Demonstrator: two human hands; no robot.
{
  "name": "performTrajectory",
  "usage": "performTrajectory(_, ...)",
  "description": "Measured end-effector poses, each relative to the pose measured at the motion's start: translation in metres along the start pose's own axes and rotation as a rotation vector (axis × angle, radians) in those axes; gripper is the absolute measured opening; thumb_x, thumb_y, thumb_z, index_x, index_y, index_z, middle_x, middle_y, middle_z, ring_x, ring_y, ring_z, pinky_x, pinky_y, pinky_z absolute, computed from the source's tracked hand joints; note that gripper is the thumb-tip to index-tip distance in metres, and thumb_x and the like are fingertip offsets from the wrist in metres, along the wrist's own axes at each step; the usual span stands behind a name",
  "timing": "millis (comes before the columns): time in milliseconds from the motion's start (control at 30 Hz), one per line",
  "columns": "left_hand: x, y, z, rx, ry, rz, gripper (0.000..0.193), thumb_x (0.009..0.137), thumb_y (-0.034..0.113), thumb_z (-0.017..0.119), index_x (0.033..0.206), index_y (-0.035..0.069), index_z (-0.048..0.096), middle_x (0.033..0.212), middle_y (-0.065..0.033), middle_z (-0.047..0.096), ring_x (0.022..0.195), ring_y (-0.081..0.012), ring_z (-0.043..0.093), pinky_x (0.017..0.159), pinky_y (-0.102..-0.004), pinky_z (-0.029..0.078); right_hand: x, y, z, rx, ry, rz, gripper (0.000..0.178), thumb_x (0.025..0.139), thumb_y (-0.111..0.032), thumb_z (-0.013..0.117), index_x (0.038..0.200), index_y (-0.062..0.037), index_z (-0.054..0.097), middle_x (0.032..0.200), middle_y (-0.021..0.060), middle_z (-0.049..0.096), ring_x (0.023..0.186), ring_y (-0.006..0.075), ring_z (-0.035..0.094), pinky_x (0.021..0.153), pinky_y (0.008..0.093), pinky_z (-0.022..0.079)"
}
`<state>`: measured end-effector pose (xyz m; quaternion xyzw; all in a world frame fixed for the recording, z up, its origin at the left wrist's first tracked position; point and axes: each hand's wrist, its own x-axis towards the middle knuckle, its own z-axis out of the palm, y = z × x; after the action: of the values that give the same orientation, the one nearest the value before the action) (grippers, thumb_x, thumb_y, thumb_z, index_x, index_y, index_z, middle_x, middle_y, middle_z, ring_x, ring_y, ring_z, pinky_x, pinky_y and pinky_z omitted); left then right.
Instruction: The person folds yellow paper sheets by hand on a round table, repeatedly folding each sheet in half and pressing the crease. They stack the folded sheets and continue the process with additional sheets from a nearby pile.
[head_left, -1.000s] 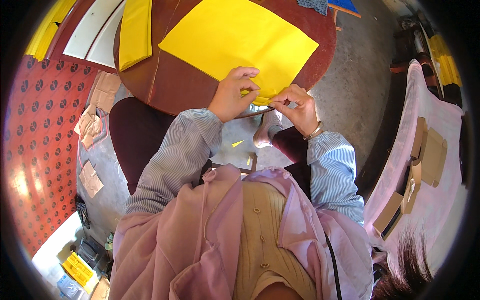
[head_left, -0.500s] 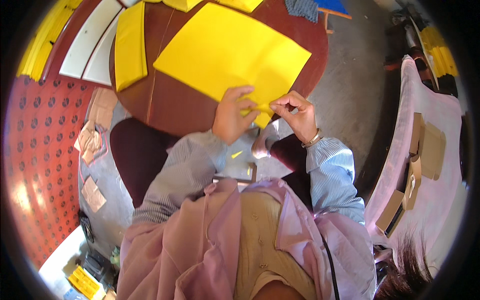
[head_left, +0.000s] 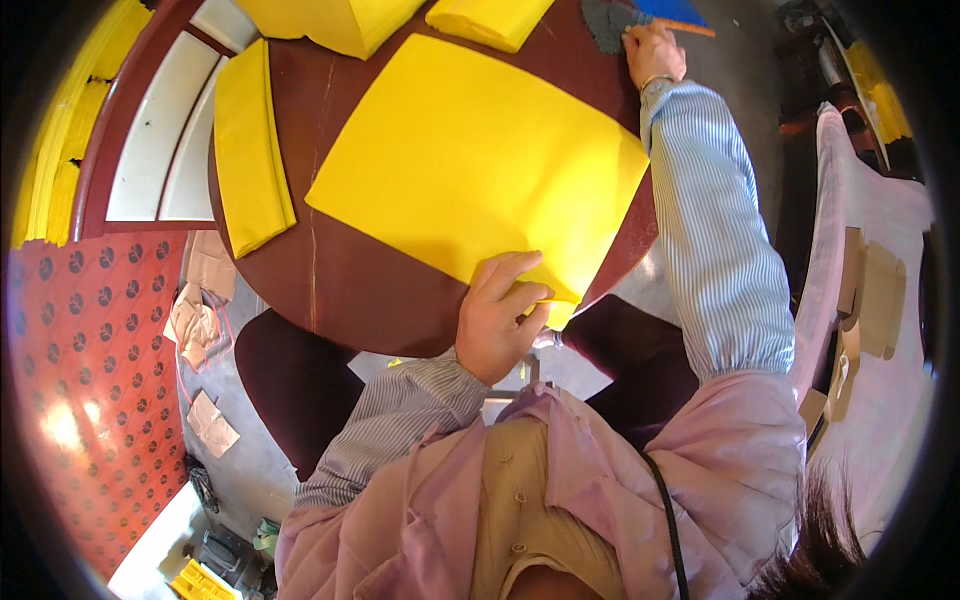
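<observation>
A large flat sheet of yellow cloth (head_left: 470,160) lies across the round brown table (head_left: 400,290), one corner hanging over the near edge. My left hand (head_left: 503,318) is closed at that corner, fingers on top of the cloth and the edge pinched under them. Far off to the right, my right arm is stretched out past the sheet. My right hand (head_left: 655,52) has its fingers curled beside a dark grey textured cloth (head_left: 605,27) at the table's far right edge. What lies between those fingers, if anything, is too small to tell.
A folded yellow cloth strip (head_left: 250,150) lies on the table's left side, with yellow bundles (head_left: 490,20) along the far edge. A blue-topped stool (head_left: 672,12) is beyond my right hand. Open cardboard boxes (head_left: 878,300) rest on the pink-covered surface (head_left: 895,420) at right.
My right hand has let go of the sheet's near corner and moved far forward and right to the grey cloth. My left hand stays at the corner.
</observation>
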<state>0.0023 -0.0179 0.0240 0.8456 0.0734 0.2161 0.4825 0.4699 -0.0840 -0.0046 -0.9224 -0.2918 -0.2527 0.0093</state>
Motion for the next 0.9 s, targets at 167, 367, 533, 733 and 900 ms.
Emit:
performTrajectory(167, 0.003, 0.0, 0.001, 0.024, -0.008, 0.047, 0.014, 0.079, 0.002, 0.08, 0.092, 0.003, 0.076, 0.104, -0.0125, 0.075, 0.118, -0.0366, 0.065, 0.096, -0.043, 0.056, 0.009, 0.01, -0.016, 0.179, -0.182, 0.149, 0.043, 0.09, -0.039, 0.08, 0.125, -0.0165, 0.072, 0.131, 0.0116, 0.067, 0.132, 0.0343, 0.057, 0.104, 0.0573, 0.048)
performTrajectory(367, 0.002, -0.003, 0.001, 0.037, 0.027, -0.064, 0.016, 0.079, 0.005, 0.083, 0.094, 0.003, 0.077, 0.105, -0.0153, 0.075, 0.115, -0.0352, 0.068, 0.092, -0.0422, 0.057, -0.089, -0.012, -0.082, 0.812, 0.131, 0.141, 0.016, 0.099, -0.03, 0.076, 0.105, -0.0157, 0.077, 0.096, 0.0032, 0.074, 0.09, 0.0199, 0.073, 0.091, 0.0395, 0.058)
performTrajectory(533, 0.004, -0.013, 0.0, 0.029, 0.044, -0.02, 0.018, 0.084, 0.011, 0.084, 0.098, 0.002, 0.077, 0.112, -0.0173, 0.075, 0.113, -0.0329, 0.069, 0.093, -0.0394, 0.057, -0.266, -0.045, -0.2, 1.296, -0.335, -0.026, 0.013, 0.093, -0.005, 0.08, 0.103, -0.0054, 0.071, 0.1, 0.0069, 0.072, 0.09, 0.0159, 0.069, 0.082, 0.0322, 0.057)
performTrajectory(733, 0.004, -0.019, 0.0, 0.012, 0.034, -0.025, 0.017, 0.086, 0.012, 0.084, 0.099, 0.003, 0.077, 0.11, -0.0159, 0.075, 0.114, -0.0343, 0.068, 0.094, -0.0423, 0.057, -0.308, -0.082, -0.229, 1.054, -0.243, -0.379, 0.034, 0.08, 0.004, 0.08, 0.111, -0.0059, 0.072, 0.11, 0.0098, 0.068, 0.105, 0.0313, 0.065, 0.092, 0.0395, 0.054)
performTrajectory(900, 0.003, -0.02, -0.002, -0.027, 0.001, -0.108, 0.02, 0.089, 0.015, 0.083, 0.105, 0.004, 0.078, 0.118, -0.0157, 0.075, 0.116, -0.0313, 0.07, 0.096, -0.0377, 0.058, -0.301, -0.08, -0.222, 1.078, -0.279, -0.458, 0.031, 0.083, 0.001, 0.081, 0.112, -0.0062, 0.075, 0.111, 0.008, 0.07, 0.105, 0.0287, 0.064, 0.093, 0.0401, 0.054)
